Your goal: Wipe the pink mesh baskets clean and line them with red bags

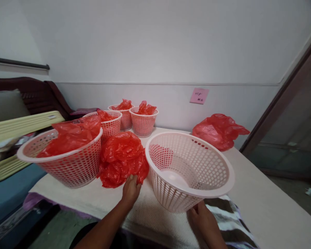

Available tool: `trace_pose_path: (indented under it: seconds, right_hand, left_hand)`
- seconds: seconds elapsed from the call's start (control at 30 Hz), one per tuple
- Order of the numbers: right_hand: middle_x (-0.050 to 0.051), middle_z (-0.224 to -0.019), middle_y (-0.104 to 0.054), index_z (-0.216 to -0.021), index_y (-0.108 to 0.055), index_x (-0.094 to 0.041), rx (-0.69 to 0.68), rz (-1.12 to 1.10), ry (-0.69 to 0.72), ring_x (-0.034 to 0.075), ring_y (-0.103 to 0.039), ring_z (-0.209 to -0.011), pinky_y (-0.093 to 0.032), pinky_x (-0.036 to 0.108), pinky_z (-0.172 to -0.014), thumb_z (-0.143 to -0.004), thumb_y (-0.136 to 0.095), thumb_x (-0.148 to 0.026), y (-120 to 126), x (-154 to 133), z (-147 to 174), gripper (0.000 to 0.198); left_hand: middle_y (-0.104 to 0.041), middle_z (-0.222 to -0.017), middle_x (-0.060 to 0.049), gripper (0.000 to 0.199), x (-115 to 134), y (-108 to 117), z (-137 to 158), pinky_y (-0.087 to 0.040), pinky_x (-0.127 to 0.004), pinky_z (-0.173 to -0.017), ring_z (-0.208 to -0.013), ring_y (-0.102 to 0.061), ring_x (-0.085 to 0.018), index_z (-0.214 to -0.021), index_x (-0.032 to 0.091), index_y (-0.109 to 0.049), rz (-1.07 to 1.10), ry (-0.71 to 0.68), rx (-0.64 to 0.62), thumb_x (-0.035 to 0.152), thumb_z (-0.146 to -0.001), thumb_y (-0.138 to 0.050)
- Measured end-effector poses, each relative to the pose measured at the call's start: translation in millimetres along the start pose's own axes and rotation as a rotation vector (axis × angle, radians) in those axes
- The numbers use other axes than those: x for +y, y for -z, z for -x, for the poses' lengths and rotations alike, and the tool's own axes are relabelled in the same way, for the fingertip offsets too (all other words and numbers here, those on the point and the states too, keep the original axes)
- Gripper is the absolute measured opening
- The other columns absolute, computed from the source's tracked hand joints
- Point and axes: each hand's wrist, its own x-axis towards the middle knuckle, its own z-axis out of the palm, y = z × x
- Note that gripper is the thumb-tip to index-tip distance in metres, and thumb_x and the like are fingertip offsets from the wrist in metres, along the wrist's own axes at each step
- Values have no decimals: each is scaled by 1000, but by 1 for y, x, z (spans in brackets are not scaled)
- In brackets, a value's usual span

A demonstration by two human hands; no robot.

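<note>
A large pale pink plastic basket [168, 193] with a perforated wall stands before me, its inside bare and its mouth facing partly toward me. My right hand [202, 215] is at the basket's near right side, below the rim, closed against it; the basket partly hides its fingertips. To the left lies a crumpled red plastic bag [123, 157], bunched on the table. My left hand [131, 191] pinches the bag's lower right edge, with the fingertips partly in its folds. What is inside the bag cannot be made out.
Left stands another basket [75, 169] with a red bag inside; several smaller bagged baskets [144, 124] are behind. A red bag [217, 131] lies at the back right, below a pink note [199, 95]. A striped cloth [228, 221] covers the table's [264, 204] near edge.
</note>
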Motion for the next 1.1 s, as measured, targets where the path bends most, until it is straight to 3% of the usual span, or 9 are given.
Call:
trace_pose_path:
  seconds: [0.13, 0.33, 0.5, 0.6, 0.87, 0.97, 1.1]
  right_hand:
    - [9, -94, -68, -99, -46, -21, -30, 15, 0, 23, -67, -87, -42, 27, -67, -86, -42, -28, 1, 0, 1, 15]
    - [9, -94, -67, -99, -46, -21, -22, 24, 27, 23, -66, -87, -42, 28, -68, -86, -42, -26, 3, -2, 3, 15]
    - [11, -99, -67, -98, -49, -20, 2, 42, 31, 24, -66, -91, -43, 29, -70, -88, -37, -30, 5, -11, 8, 18]
    - [13, -106, -65, -98, -51, -20, 45, 51, 60, 25, -64, -99, -43, 30, -74, -88, -34, -30, 6, -17, 12, 22]
    - [13, -103, -65, -98, -54, -18, 36, 85, 72, 24, -62, -99, -43, 29, -75, -88, -35, -25, 3, -13, 9, 22]
    - [12, -99, -65, -93, -56, -18, 38, 112, 94, 23, -62, -94, -43, 28, -74, -86, -38, -22, 0, -7, 4, 19]
    - [8, -85, -65, -78, -58, -19, 13, 189, 107, 20, -61, -84, -40, 26, -72, -83, -45, -17, -2, 0, 3, 14]
  left_hand:
    - [-60, -93, -4, 11, -3, 4, 16, -45, -37, -85, -91, -57, -19, -91, 16, -56, 137, -19, 65, 24, -89, -48]
    - [-65, -88, -5, 20, -7, 12, 32, -47, -32, -79, -82, -61, -19, -96, 18, -54, 373, -5, 103, 21, -87, -37]
    - [-67, -81, -3, 44, -6, 14, 42, -50, -27, -60, -65, -61, -16, -120, 14, -49, 517, 25, 83, 13, -80, -33]
    - [-65, -77, -1, 49, 0, 17, 48, -50, -26, -59, -62, -59, -15, -122, 15, -49, 548, 1, 71, 10, -76, -33]
    - [-62, -111, -8, 31, 5, 36, 60, -44, -33, -97, -107, -58, -21, -96, 21, -65, 449, -210, -59, 9, -72, -50]
    - [-56, -129, -12, 32, 1, 40, 61, -40, -35, -104, -121, -52, -23, -100, 20, -64, 419, -215, -103, 9, -73, -51]
    - [-51, -138, -17, 37, -4, 45, 60, -37, -39, -108, -127, -49, -26, -118, 15, -59, 380, -181, -135, 26, -83, -55]
